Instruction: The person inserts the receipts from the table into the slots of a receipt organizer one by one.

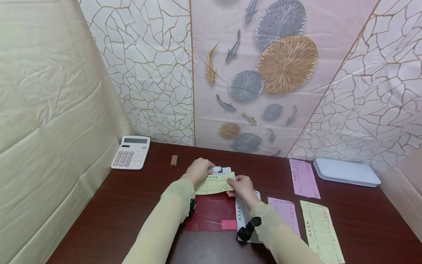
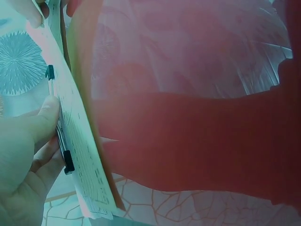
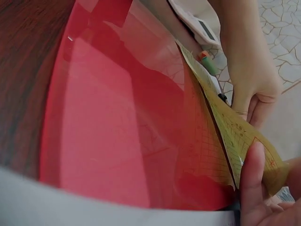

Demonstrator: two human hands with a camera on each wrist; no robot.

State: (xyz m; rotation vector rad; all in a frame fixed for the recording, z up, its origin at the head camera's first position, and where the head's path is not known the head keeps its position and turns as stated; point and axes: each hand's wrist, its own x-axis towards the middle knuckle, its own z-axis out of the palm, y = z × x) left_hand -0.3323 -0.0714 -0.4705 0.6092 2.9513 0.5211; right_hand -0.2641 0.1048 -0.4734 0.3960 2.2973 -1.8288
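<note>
A translucent red folder (image 1: 212,212) stands slightly tilted before me, a pink label (image 1: 228,224) on its lower right corner. Along its top runs a metal clip (image 1: 217,169) with black ends, over white paper. My left hand (image 1: 199,171) grips that clip; the left wrist view shows the left thumb (image 2: 49,110) on the near side of the clip (image 2: 68,160). A yellow printed form (image 1: 214,184) lies over the folder's upper part. My right hand (image 1: 244,187) pinches its right edge, and the form bends there in the right wrist view.
White printed sheets (image 1: 242,216) lie under my right forearm. Further right are two pink forms (image 1: 304,178) and another yellow form (image 1: 321,231). A white flat box (image 1: 346,171) sits at the back right. A calculator (image 1: 130,153) and a small orange-green block (image 1: 174,160) stand back left.
</note>
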